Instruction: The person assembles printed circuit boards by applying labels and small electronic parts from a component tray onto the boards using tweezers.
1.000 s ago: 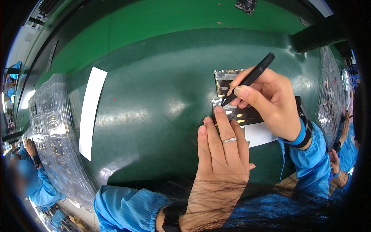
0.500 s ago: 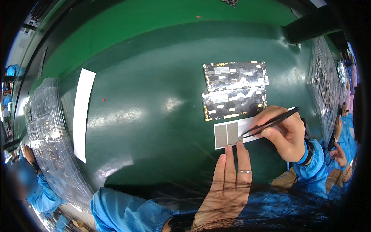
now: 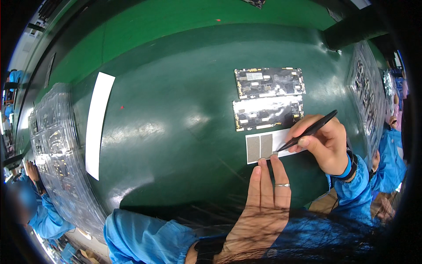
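Observation:
Black tweezers (image 3: 313,126) are pinched in my right hand (image 3: 330,149), their tips down on a white backing sheet (image 3: 278,137). The two prongs lie together. Grey rectangular pads (image 3: 253,149) sit side by side on the sheet's left part; a small grey bit shows by the tweezer tips. My left hand (image 3: 261,211), with a ring on one finger, stretches its fingers out flat, fingertips touching the sheet's near edge. Just beyond the sheet lie two dark circuit boards, the nearer board (image 3: 269,115) and the farther board (image 3: 272,82), one above the other.
A long white strip (image 3: 97,127) lies on the green mat at the left. Stacked clear trays with boards stand on both sides, a left stack (image 3: 57,149) and a right stack (image 3: 367,92). A dark post (image 3: 356,28) rises at the far right. Other people in blue sleeves sit at both sides.
The tweezers' prongs, apart before, have come together at the pads. My view has shifted slightly; the left hand keeps its flat hold on the sheet's edge.

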The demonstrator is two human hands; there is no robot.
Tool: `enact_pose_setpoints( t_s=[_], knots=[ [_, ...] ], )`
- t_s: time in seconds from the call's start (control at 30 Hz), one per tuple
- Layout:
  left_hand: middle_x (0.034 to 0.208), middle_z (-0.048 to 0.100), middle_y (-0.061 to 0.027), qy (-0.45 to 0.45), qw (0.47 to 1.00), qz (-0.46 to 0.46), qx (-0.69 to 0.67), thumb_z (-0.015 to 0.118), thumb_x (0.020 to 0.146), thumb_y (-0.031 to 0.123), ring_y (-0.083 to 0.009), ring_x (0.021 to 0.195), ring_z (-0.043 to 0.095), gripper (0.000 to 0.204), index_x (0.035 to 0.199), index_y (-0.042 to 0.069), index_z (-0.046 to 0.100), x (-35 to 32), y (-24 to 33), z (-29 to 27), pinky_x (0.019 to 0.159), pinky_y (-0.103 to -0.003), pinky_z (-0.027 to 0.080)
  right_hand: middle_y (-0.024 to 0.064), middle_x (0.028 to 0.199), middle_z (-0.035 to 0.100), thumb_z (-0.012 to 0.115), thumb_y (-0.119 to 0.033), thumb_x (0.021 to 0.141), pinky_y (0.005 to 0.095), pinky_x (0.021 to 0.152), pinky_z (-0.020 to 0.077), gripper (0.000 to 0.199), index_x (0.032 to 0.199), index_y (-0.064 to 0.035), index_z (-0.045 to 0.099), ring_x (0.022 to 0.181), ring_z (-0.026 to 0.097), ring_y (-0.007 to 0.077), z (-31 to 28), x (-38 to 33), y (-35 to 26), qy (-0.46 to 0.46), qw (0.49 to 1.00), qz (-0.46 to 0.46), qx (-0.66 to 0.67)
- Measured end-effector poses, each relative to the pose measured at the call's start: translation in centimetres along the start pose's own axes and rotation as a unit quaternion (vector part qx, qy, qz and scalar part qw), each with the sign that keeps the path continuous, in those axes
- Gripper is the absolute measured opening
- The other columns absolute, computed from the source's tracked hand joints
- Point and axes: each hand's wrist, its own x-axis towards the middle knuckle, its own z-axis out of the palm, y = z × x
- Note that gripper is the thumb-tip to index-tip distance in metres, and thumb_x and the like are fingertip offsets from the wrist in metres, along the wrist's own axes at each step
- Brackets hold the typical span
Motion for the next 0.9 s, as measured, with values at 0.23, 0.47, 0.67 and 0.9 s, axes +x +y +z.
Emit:
enact_pose_setpoints(
  t_s=[0.23,0.47,0.67,0.9],
  knots=[
    [0.142,0.051,-0.0291,0.058,0.997,-0.040,-0.025,0.047,0.097,0.022,-0.0417,0.132,0.053,0.047,0.128,-0.010,0.060,0.5,-0.1,-0.8,0.116,-0.051,0.040,0.0139,0.097,0.071,0.061,-0.007,0.100,0.0250,0.073,0.0557,0.016,0.109,0.0061,0.064,0.083,0.070,0.0137,2.9,3.8,-2.7,0.002,0.999,-0.048,-0.019],
    [0.140,0.052,-0.0310,0.110,0.991,-0.073,-0.020,0.048,0.098,0.020,-0.0430,0.127,0.055,0.043,0.126,-0.010,0.061,2.8,-2.5,0.8,0.113,-0.050,0.042,0.0083,0.092,0.068,0.063,-0.008,0.101,0.0253,0.073,0.0539,0.016,0.109,0.0059,0.063,0.082,0.067,0.0121,4.1,7.8,-0.5,-0.053,0.998,-0.021,-0.020],
    [0.137,0.055,-0.0314,0.130,0.985,-0.113,-0.023,0.051,0.097,0.015,-0.0437,0.128,0.055,0.039,0.125,-0.010,0.061,2.1,-2.3,0.2,0.111,-0.049,0.045,0.0086,0.094,0.068,0.061,-0.009,0.102,0.0258,0.073,0.0544,0.016,0.109,0.0060,0.063,0.081,0.068,0.0124,5.0,7.4,-1.2,-0.039,0.998,-0.055,0.006],
    [0.137,0.055,-0.0309,0.221,0.964,-0.141,0.038,0.050,0.098,0.013,-0.0438,0.129,0.055,0.039,0.125,-0.012,0.061,4.5,-2.0,4.1,0.110,-0.049,0.046,0.0096,0.098,0.067,0.060,-0.008,0.102,0.0255,0.075,0.0543,0.015,0.110,0.0044,0.062,0.083,0.067,0.0122,4.0,7.5,-0.5,-0.052,0.998,-0.034,-0.013]
  ],
)
